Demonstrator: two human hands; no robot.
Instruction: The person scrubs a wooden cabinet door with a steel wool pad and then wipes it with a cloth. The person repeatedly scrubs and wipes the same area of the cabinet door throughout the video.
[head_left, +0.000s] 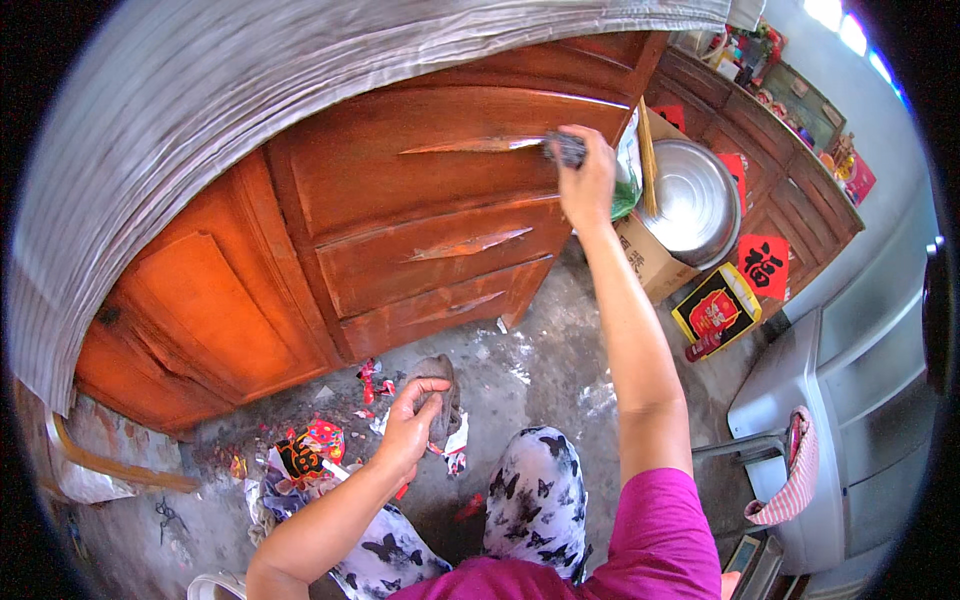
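Observation:
My right hand (590, 185) is closed around a dark grey steel wool scrubber (568, 149). It presses the scrubber against the right end of the upper drawer front (420, 170) of a reddish-brown wooden cabinet, beside a long pointed handle recess (470, 145). Lower down, my left hand (408, 425) pinches a grey-brown cloth (438, 390) between thumb and fingers, above the floor and in front of my knees. Two more drawers (440, 255) with similar recesses sit below the upper one. An orange door panel (220, 300) is to their left.
Torn red paper scraps (370, 380) and a cloth heap (280, 495) lie on the concrete floor. Right of the cabinet, a metal basin (690, 200) leans by a cardboard box (645, 260). A yellow-and-black carton (718, 308) stands nearby. A striped cloth sheet (300, 80) covers the cabinet top.

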